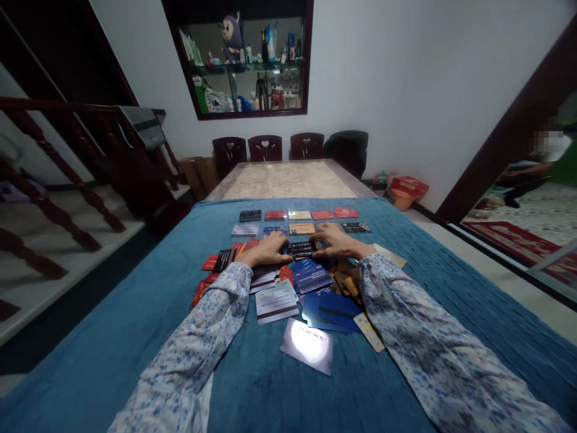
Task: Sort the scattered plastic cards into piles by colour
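Between my hands lies a black card [301, 249], perhaps with others under it, above a loose pile. My left hand [269, 248] has its fingertips at the card's left end, and my right hand [336, 242] has its fingertips at the right end. Nearer to me spread blue cards [331, 310], a white card with a dark stripe [276, 304] and red cards at the left. One shiny pale card [308, 346] lies apart at the front. Beyond my hands, cards stand in two rows, including an orange card [302, 228] and a black card [356, 227].
A blue cloth [148, 307] covers the near part of the table, with the bare marbled top [288, 177] behind it. Dark chairs [265, 148] line the far end. At the right, a person [527, 174] sits beyond a doorway. Wooden railings [49, 141] stand at the left.
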Action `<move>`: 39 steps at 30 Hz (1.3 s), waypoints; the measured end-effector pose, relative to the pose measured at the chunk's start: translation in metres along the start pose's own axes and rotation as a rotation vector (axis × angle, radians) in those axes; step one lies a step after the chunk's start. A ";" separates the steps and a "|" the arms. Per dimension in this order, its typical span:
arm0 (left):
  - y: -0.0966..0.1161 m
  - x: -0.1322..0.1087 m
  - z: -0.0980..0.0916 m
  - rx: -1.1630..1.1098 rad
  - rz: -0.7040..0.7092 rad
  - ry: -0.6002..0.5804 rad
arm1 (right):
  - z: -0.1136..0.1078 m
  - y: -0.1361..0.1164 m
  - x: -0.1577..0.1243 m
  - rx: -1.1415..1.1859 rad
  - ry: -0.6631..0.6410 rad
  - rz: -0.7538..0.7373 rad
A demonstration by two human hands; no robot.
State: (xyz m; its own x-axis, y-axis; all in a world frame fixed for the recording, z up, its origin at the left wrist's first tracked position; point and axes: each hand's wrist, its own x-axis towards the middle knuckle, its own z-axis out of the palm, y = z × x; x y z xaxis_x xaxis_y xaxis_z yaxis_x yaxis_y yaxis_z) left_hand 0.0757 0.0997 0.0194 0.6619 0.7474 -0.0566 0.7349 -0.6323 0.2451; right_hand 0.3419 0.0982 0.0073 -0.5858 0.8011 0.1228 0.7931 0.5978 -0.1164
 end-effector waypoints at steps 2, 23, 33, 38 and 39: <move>0.001 -0.001 -0.002 0.004 -0.002 -0.002 | 0.000 -0.001 0.001 0.003 -0.007 0.000; -0.024 -0.016 -0.019 0.071 -0.004 0.090 | -0.019 -0.028 0.027 -0.041 -0.026 0.002; -0.045 -0.026 -0.035 0.125 -0.058 0.071 | -0.023 -0.044 0.061 -0.065 -0.040 -0.011; -0.059 -0.030 -0.043 0.141 -0.106 0.080 | -0.024 -0.052 0.084 -0.066 -0.051 -0.019; -0.063 -0.030 -0.045 0.142 -0.114 0.080 | -0.023 -0.053 0.089 -0.066 -0.050 -0.006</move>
State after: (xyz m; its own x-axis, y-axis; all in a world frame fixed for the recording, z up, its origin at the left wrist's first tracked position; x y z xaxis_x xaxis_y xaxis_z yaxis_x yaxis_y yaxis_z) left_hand 0.0028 0.1257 0.0488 0.5633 0.8263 0.0022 0.8218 -0.5605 0.1021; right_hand 0.2518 0.1374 0.0475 -0.5966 0.7992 0.0732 0.7981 0.6004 -0.0502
